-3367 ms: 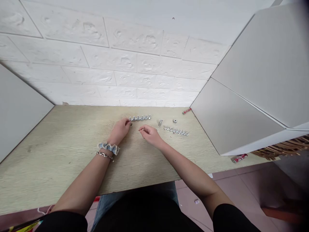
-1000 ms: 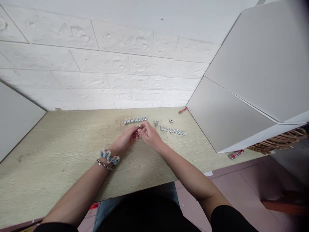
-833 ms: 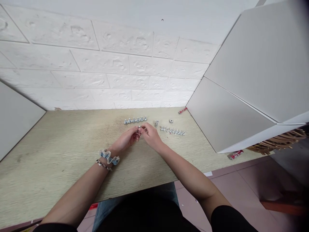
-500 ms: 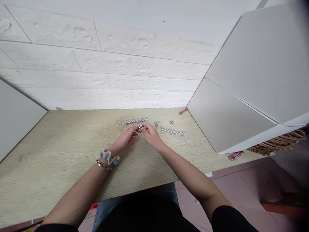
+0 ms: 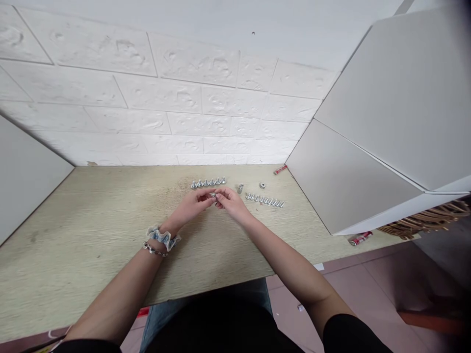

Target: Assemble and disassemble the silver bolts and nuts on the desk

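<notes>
My left hand [image 5: 192,208] and my right hand [image 5: 231,204] meet fingertip to fingertip over the wooden desk [image 5: 91,235]. Between them they pinch a small silver bolt [image 5: 213,195]. Just behind the hands stands a row of several assembled silver bolts [image 5: 208,183]. To the right lie a short stack of nuts [image 5: 240,188], a single washer [image 5: 262,185] and a row of several loose screws [image 5: 265,200]. My left wrist wears a blue scrunchie [image 5: 164,236] and a chain bracelet.
A white brick wall [image 5: 165,98] closes the back of the desk. A grey panel [image 5: 331,181] slants along the right side and another stands at the left. A red battery [image 5: 280,169] lies at the back right, another [image 5: 360,239] at the desk's right front edge.
Earlier my hands were apart, the left one at the row's left end. They have come together on a small bolt and stay pinched on it, fingers shifting slightly.
</notes>
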A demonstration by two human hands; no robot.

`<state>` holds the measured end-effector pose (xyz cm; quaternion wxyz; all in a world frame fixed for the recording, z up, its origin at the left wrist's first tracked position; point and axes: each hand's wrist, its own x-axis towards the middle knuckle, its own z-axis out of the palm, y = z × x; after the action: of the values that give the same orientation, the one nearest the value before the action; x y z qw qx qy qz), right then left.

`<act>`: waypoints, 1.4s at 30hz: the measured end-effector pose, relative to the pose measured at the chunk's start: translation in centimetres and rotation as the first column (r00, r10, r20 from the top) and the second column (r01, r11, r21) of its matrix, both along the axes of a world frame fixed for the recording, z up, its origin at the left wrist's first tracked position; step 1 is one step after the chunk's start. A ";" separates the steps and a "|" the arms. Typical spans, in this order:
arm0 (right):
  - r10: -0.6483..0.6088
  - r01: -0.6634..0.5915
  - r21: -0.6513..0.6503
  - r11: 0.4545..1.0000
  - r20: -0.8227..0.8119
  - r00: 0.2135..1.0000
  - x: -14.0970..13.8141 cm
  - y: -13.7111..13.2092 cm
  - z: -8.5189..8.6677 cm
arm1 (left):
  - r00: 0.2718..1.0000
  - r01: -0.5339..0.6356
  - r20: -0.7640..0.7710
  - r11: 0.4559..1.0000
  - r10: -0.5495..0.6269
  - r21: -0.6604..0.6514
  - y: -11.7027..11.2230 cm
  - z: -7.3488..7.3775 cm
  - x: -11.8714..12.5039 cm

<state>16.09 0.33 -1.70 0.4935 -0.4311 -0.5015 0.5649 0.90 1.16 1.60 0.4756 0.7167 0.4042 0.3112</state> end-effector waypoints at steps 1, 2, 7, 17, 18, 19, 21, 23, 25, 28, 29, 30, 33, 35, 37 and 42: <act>-0.001 0.001 0.002 1.000 0.003 1.000 0.0 0.0 0.0 | 1.000 0.011 -0.009 1.000 -0.011 0.017 0.1 0.0 0.0; 0.000 0.000 0.006 1.000 0.010 1.000 0.1 0.1 0.0 | 1.000 0.016 -0.011 0.999 -0.016 0.028 0.1 -0.1 -0.1; -0.016 0.006 0.091 0.996 0.112 0.994 0.1 0.0 -0.3 | 1.000 0.005 0.020 1.000 -0.005 0.001 0.3 -0.3 0.0; -0.185 -0.018 0.391 0.920 0.475 0.860 0.1 -0.6 -0.5 | 0.998 -0.055 0.004 0.993 0.056 -0.103 0.4 -0.7 0.2; -0.191 -0.026 0.404 0.914 0.487 0.852 0.2 -0.7 -0.4 | 0.998 -0.055 0.013 0.992 0.057 -0.113 0.4 -0.7 0.2; -0.191 -0.035 0.413 0.910 0.493 0.848 0.2 -0.7 -0.4 | 0.998 -0.056 0.028 0.991 0.060 -0.122 0.4 -0.7 0.2; -0.178 -0.051 0.419 0.907 0.488 0.855 0.3 -0.8 -0.1 | 0.994 -0.068 0.070 0.988 0.078 -0.141 0.3 -0.6 0.3; -0.158 -0.063 0.419 0.906 0.472 0.867 0.4 -0.9 0.1 | 0.989 -0.089 0.107 0.986 0.105 -0.143 0.1 -0.5 0.3; -0.140 -0.076 0.418 0.905 0.462 0.876 0.4 -0.9 0.4 | 0.986 -0.106 0.111 0.986 0.121 -0.125 0.0 -0.4 0.4; -0.126 -0.097 0.425 0.900 0.465 0.876 0.5 -0.9 0.5 | 0.990 -0.108 0.075 0.989 0.116 -0.096 -0.2 -0.5 0.5; -0.126 -0.101 0.428 0.898 0.470 0.874 0.5 -0.9 0.5 | 0.991 -0.109 0.066 0.989 0.115 -0.096 -0.2 -0.5 0.6; -0.129 -0.102 0.430 0.897 0.476 0.870 0.4 -0.9 0.4 | 0.991 -0.109 0.064 0.989 0.116 -0.100 -0.3 -0.6 0.6; -0.163 -0.099 0.451 0.887 0.505 0.848 0.3 -0.9 0.2 | 0.988 -0.104 0.103 0.987 0.118 -0.124 -0.4 -0.6 0.8; -0.212 -0.098 0.492 0.865 0.534 0.818 0.1 -1.0 0.0 | 0.981 -0.113 0.144 0.985 0.132 -0.133 -0.5 -0.6 0.9; -0.250 -0.123 0.522 0.844 0.586 0.771 -0.1 -1.2 -0.1 | 0.974 -0.128 0.168 0.982 0.151 -0.138 -0.5 -0.6 0.9; -0.214 -0.279 0.481 0.831 0.740 0.638 -0.2 -1.6 0.0 | 0.964 -0.163 0.183 0.972 0.193 -0.167 -0.3 -1.0 0.9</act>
<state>15.92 -1.27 -1.67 0.3240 -0.4571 -0.8117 0.1649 1.78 0.82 0.65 0.5360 0.6049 0.4402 0.3912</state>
